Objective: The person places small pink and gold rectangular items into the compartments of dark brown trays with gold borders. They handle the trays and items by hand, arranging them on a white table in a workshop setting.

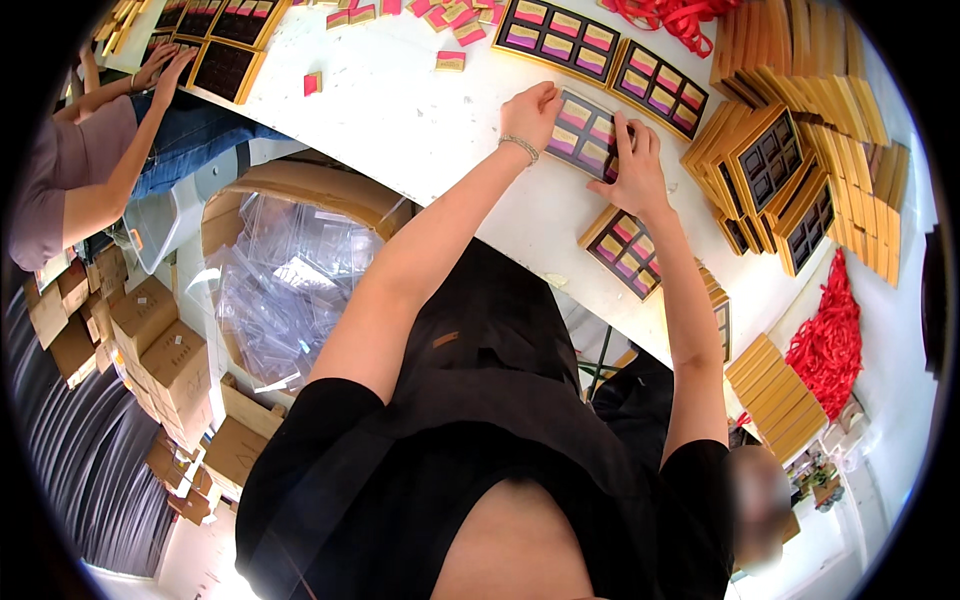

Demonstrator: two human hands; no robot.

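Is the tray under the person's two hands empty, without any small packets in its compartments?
No, the tray that the left hand and right hand touch has pink, yellow and purple packets in its compartments.

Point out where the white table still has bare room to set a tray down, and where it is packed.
The widest bare patch of the white table lies left of the left hand, between the loose small packets and the near edge. A narrower strip runs below the filled tray under both hands. Right of the right hand, stacked gold boxes crowd the surface.
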